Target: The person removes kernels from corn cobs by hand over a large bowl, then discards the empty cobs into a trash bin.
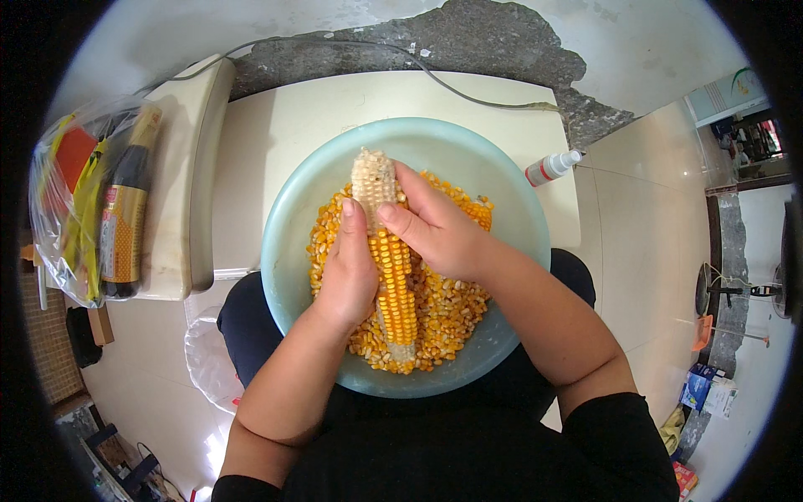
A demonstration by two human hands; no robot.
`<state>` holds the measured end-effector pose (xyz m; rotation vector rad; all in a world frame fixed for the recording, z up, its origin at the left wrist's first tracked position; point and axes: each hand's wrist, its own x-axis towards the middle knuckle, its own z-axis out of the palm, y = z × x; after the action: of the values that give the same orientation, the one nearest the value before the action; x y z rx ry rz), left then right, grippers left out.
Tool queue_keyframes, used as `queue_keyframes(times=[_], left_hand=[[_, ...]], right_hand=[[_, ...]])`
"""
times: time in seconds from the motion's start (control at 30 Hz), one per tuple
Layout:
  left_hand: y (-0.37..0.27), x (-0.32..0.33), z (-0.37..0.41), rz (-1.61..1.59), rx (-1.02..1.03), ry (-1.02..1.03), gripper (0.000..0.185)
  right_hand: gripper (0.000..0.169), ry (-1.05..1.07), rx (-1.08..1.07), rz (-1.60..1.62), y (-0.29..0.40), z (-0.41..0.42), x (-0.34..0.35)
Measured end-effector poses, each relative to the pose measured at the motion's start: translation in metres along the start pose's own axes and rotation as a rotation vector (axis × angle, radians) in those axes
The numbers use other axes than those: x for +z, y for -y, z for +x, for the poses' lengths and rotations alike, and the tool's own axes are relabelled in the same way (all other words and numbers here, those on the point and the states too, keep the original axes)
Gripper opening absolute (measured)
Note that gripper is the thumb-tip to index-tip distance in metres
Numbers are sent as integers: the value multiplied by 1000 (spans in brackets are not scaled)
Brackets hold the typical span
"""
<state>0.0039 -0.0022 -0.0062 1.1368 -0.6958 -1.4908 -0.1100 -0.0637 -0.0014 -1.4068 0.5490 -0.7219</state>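
Note:
Both my hands grip corn above a pale blue plastic basin. A bare, pale stretch of cob points away from me between them. Below it, rows of yellow kernels cover the corn ear, whose near end is also bare. Whether these are one cob or two pressed together, I cannot tell. My left hand wraps the left side, thumb pointing up. From the right, my right hand lays its thumb across the cob. Loose corn kernels lie in the basin, and another ear shows beyond my right hand.
The basin overlaps a white table and my lap. A small spray bottle lies on the right. At left, a plastic bag and a dark sauce bottle rest on a cream surface. A cable crosses the table's back.

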Motion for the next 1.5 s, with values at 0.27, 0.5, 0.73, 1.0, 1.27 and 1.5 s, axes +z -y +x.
queue_keyframes(times=[0.27, 0.5, 0.73, 1.0, 1.27, 1.5], left_hand=[[3, -4, -2, -162, -63, 82, 60], [-9, 5, -6, -266, -64, 244, 65], [-6, 6, -4, -155, -54, 74, 49], [-3, 4, -2, -176, -94, -14, 52], [-2, -3, -4, -328, -92, 166, 53], [-3, 17, -5, -238, -59, -46, 41]], right_hand=[[45, -25, -46, -110, -1, -2, -1], [40, -139, 3, -73, -7, 1, -6], [56, -84, -56, 13, -5, -1, -7], [65, 23, 1, 96, 1, -1, -7], [55, -101, -101, -235, -14, -1, -6], [45, -156, 45, -146, -5, 0, -7]])
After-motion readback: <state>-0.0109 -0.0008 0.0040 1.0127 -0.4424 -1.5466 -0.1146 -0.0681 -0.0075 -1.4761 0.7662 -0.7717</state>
